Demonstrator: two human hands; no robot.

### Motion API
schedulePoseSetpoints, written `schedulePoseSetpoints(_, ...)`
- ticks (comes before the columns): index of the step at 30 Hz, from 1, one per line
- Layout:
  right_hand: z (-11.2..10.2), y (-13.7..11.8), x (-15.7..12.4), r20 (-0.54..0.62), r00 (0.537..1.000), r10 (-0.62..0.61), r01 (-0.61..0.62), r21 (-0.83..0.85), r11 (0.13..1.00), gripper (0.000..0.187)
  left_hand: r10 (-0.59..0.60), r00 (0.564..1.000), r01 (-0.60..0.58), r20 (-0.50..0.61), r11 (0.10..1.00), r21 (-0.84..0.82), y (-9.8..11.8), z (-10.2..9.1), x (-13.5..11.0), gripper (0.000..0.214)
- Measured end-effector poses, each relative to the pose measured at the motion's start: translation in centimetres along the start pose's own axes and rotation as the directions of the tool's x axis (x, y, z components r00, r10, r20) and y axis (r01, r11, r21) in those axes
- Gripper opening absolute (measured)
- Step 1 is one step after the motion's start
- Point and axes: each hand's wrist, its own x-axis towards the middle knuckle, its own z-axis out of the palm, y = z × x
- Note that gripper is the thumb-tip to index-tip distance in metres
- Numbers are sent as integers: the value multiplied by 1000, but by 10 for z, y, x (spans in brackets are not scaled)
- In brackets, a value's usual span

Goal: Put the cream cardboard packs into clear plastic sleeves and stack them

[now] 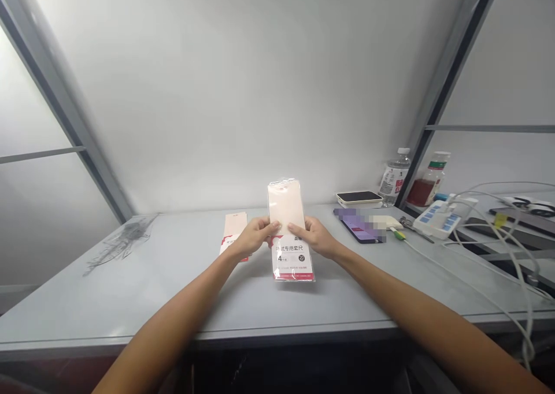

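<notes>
The packaged ruler set (291, 261) sits between the hands, a clear plastic sleeve holding pale peach rulers behind a white card with red trim and Chinese print. The left hand (255, 237) and right hand (314, 236) both grip it from the sides at mid-height, fingers partly closed across its face, with the thumbs hidden behind it or lost among the fingers. Its upper end rises past the fingertips, and its lower end lies toward the person. Whether that end touches the desk (108, 301) is hard to tell.

It should be light and fairly stiff, though the thin plastic may slip a little, so the long edges look like the surest place to hold it.

Just past the left hand, partly behind it, lies a second ruler packet (235, 226), and further left is a crumpled clear plastic wrapper (124, 241). Beyond the right hand are a phone (359, 226), partly blurred out, and a black-topped pad (359, 198). Further right stand a water bottle (394, 177) and a bottle of reddish-brown liquid (427, 180). A power strip (436, 219) and white cables (498, 226) lie well out to the right.
</notes>
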Motion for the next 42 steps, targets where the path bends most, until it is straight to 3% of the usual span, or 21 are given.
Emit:
schedulePoseSetpoints(9, 4, 7, 4, -63, 997, 32, -37, -81, 996, 34, 0, 998, 6, -56, 994, 107, -2, 0, 1, 38)
schedulePoseSetpoints(12, 1, 10, 7, -123, 987, 104, -121, -143, 982, 34, -16, 984, 51, -178, 979, 195, -3, -2, 3, 41)
schedulePoseSetpoints(15, -6, 15, 11, -90, 978, 189, -201, -158, 967, 37, -41, 948, 146, -316, 937, 318, -8, -6, 4, 46)
schedulePoseSetpoints(20, -12, 25, 13, -120, 966, 227, -254, -296, 921, 49, 46, 880, 275, -473, 762, 586, -18, -16, 6, 53)
schedulePoseSetpoints(25, -16, 32, 13, -257, 952, 166, -283, -537, 794, 58, 7, 891, 341, -455, 652, 678, -16, -26, 6, 54)
schedulePoseSetpoints(29, -24, 35, 14, -301, 941, 157, -324, -658, 680, 56, -81, 871, 445, -485, 549, 707, -9, -38, 4, 46)
schedulePoseSetpoints(34, -30, 38, 13, -239, 954, 181, -298, -695, 655, 52, -143, 836, 532, -529, 446, 720, -5, -56, 2, 43)
schedulePoseSetpoints(38, -28, 38, 13, -230, 956, 181, -292, -718, 631, 51, -186, 823, 557, -536, 451, 698, -6, -65, 1, 44)
schedulePoseSetpoints(42, -30, 37, 15, -211, 964, 162, -266, -724, 637, 47, -202, 839, 537, -505, 461, 707, -9, -66, 2, 46)
